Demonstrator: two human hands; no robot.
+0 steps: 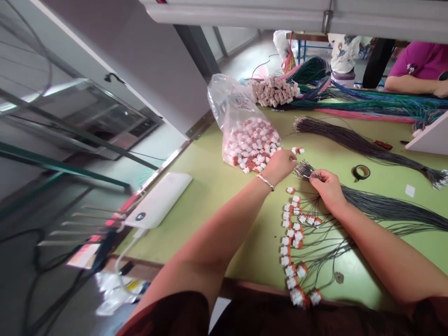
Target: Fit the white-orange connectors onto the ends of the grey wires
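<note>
My left hand (282, 163) reaches the connector bag (250, 135), fingers closing on something I cannot tell; my right hand (327, 184) pinches the wire bundle (385, 207) ends, keeping them handy mid-desk (217, 186).

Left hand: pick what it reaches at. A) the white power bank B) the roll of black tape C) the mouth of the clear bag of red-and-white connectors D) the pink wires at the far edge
C: the left hand lies at the open mouth of the clear bag, among spilled red-and-white connectors; the roll of tape and the power bank lie apart from it.
</note>
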